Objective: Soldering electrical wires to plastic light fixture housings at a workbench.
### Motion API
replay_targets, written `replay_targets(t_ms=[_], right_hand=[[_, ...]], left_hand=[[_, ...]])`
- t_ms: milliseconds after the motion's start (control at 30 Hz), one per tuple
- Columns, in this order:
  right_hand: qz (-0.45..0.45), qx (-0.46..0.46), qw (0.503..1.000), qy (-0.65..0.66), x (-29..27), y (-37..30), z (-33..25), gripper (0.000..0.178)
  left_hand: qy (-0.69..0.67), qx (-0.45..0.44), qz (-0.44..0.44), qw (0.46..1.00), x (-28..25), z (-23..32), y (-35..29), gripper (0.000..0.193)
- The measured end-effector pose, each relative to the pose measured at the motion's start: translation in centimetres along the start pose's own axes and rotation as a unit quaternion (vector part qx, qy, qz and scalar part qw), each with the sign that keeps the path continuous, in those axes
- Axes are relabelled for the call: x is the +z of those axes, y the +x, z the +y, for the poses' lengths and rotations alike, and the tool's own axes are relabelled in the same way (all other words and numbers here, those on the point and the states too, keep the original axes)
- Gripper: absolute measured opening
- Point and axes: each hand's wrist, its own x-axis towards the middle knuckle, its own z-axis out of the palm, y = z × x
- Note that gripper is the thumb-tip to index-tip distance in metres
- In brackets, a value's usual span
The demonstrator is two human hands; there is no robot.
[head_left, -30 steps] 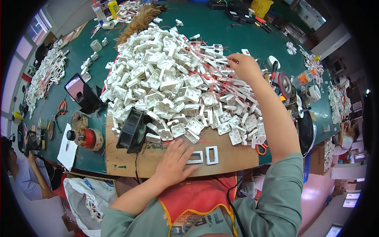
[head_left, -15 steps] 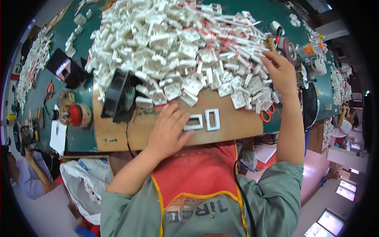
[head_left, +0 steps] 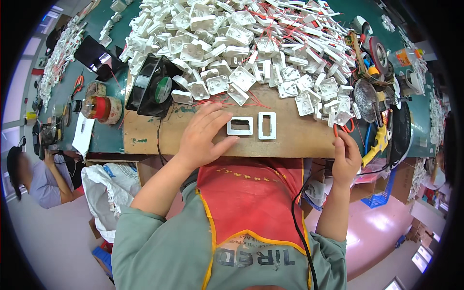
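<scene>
My left hand [head_left: 205,133] lies on the brown board, fingers stretched and thumb apart, holding nothing. Just right of its thumb is a white rectangular frame [head_left: 240,132] lying lengthwise. A second white frame [head_left: 261,126] lies beside it, turned upright to my view. At the board's right front edge, my right hand [head_left: 347,157] has its thumb and fingertips closed at the red handles of scissors [head_left: 350,127]; their blades are hidden under the white parts. Behind both frames rises a big heap of white plastic housings [head_left: 241,36], with red wires among them.
A black fan [head_left: 152,87] stands left of the board [head_left: 299,140], its cable hanging over the edge. Further left are a red-banded jar [head_left: 101,107] and a black stand [head_left: 99,58]. At right lie a yellow tool [head_left: 377,145] and a tape roll [head_left: 379,52]. Another person sits far left.
My right hand has come down from the heap's right side to the scissors at the board's front edge. The left hand stays beside the frames. The whole view has shifted.
</scene>
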Motion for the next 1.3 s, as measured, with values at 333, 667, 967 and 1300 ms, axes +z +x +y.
replay_targets(t_ms=[333,667,967,1300], right_hand=[[0.005,0.003,1.0,-0.017,-1.0,-0.1,2.9,0.018],[0.142,0.065,0.988,-0.014,-7.0,0.3,4.6,0.021],[0.194,0.123,0.972,0.052,-7.1,-0.1,4.6,0.019],[-0.017,0.148,0.976,0.161,-0.2,10.1,-2.0,0.029]], left_hand=[[0.011,-0.102,0.116,0.988,0.1,-0.4,-0.7,0.029],[0.015,-0.081,0.089,0.993,0.0,-0.1,0.1,0.021],[0.025,0.1,0.083,0.991,1.3,2.5,11.1,0.021],[-0.06,0.009,0.072,0.996,1.7,3.0,5.3,0.023]])
